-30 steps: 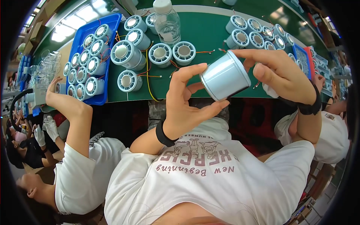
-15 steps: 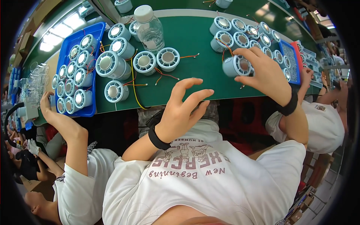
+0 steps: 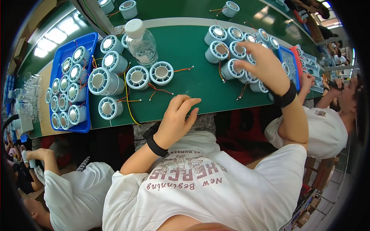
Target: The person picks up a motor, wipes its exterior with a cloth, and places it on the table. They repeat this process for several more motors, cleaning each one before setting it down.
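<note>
My right hand hovers over a group of light-blue slotted cylinders with silver discs, thumb and forefinger spread and nothing between them. Nearest its thumb is one such cylinder standing at the group's front left. Some cylinders beneath the palm are partly hidden. Near the table's front edge my left hand is empty, its fingers loosely bent and apart from the thumb. Further left, two cylinders with thin coloured leads, one of them a wired cylinder, stand near a stacked cylinder.
A clear bottle with a white cap stands behind the left-hand cylinders. A blue tray of cylinders lies at the left, and a second blue tray at the right. A yellow cable crosses the green table. Co-workers sit on both sides.
My right hand has let go of a cylinder, which now stands with the group, and has lifted slightly. My left fingers have drawn closer together. A co-worker's hand has left the left tray.
</note>
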Tool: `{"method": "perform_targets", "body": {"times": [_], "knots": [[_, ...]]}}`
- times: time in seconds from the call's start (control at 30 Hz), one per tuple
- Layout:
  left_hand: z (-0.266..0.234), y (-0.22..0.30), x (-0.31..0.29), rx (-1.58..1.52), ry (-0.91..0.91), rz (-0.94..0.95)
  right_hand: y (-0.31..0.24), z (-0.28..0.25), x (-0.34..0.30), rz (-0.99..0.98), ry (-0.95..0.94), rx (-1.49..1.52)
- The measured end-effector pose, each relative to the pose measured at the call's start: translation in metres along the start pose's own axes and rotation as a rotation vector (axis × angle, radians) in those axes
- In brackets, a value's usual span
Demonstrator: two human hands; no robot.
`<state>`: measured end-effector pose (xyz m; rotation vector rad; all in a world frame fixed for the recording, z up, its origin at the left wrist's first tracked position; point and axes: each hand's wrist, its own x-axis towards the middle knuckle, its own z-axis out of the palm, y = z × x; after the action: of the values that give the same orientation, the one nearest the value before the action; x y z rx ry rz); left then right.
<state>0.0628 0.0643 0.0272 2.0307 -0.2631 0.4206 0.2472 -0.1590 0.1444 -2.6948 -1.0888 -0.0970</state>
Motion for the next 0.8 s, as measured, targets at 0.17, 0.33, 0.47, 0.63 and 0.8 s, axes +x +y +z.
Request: {"method": "perform_targets", "body": {"times": [0.17,0.33,0.47,0.63,0.8], "knots": [[0.007,-0.010,0.008,0.019,-0.043,0.076,0.095,-0.038,0.108,0.133,-0.027,-0.219],[0.016,-0.016,0.004,0.074,0.188,0.089,0.164,-0.006,0.191,0.327,-0.361,-0.556],[0.014,-0.018,0.000,0.047,0.244,0.068,0.200,0.021,0.209,0.237,-0.398,-0.117],[0.013,-0.016,-0.001,0.066,0.203,0.082,0.166,-0.009,0.193,0.154,-0.418,-0.100],[0.007,-0.018,-0.008,0.126,0.133,0.170,0.049,-0.056,0.139,0.014,-0.431,0.357]]}}
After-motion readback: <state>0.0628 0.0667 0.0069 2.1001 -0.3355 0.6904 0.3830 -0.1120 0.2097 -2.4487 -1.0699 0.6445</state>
